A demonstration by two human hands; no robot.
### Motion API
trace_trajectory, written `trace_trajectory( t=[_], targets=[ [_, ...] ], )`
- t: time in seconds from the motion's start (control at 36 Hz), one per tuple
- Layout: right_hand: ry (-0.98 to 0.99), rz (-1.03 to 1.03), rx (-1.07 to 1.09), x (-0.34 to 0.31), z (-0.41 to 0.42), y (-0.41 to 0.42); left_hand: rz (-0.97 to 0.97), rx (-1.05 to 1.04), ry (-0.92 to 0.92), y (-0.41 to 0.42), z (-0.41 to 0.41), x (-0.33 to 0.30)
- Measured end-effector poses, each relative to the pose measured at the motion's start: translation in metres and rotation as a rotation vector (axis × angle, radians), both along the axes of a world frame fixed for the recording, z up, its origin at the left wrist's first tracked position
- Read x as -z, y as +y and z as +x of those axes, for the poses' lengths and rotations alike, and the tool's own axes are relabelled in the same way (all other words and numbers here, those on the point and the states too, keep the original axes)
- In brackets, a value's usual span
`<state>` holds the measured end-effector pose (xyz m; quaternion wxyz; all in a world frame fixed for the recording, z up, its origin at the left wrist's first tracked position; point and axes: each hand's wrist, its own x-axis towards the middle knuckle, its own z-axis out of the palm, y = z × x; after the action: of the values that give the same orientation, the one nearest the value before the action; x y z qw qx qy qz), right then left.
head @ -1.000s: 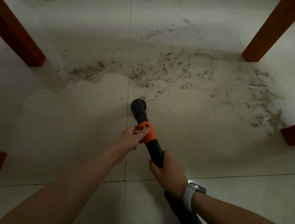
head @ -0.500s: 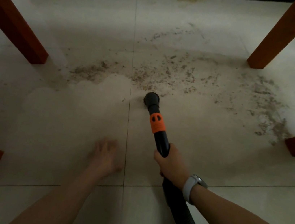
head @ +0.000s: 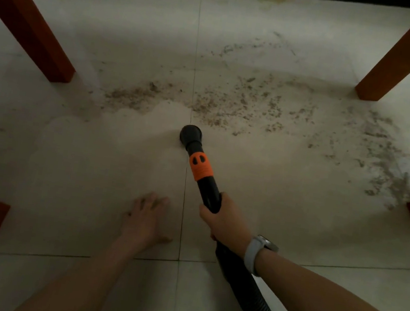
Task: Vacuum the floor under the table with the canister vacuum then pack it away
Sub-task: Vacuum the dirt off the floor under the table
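The left hand [head: 146,219] has let go of the orange collar [head: 201,166] and rests flat on the floor [head: 66,162]; the right hand [head: 223,220] alone grips the wand [head: 208,195], nozzle [head: 191,135] just short of the debris [head: 245,103], much of it uncleared.

Left hand [head: 146,219]: palm down, flat on the floor, fingers spread and pointing forward; forearm runs back toward lower left of view. Right hand [head: 224,218]: fingers curled round the black tube, thumb side up, knuckles facing left. Right wrist wears a pale watch band. Right forearm extends in from the lower right, bare. Hands sit near each other, not touching.
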<state>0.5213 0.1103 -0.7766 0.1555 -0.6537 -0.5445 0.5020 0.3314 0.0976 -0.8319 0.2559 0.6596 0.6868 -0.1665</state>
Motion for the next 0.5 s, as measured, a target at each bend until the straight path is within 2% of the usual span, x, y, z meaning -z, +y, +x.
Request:
trace_trajectory(
  t=[0.17, 0.28, 0.44, 0.5],
  targets=[
    [-0.008, 0.012, -0.065, -0.005, -0.033, 0.016, -0.013, 0.099, -0.021, 0.005, -0.022, -0.002],
    [-0.068, 0.009, -0.088, -0.012, -0.05, 0.029, -0.007, 0.059, -0.078, 0.016, -0.035, -0.006],
    [-0.203, -0.014, -0.103, -0.031, -0.049, 0.054, 0.036, -0.303, -0.283, 0.033, -0.048, -0.027],
    [-0.266, -0.008, -0.097, -0.034, -0.042, 0.061, 0.058, -0.368, -0.342, 0.04, -0.045, -0.037]
  ],
)
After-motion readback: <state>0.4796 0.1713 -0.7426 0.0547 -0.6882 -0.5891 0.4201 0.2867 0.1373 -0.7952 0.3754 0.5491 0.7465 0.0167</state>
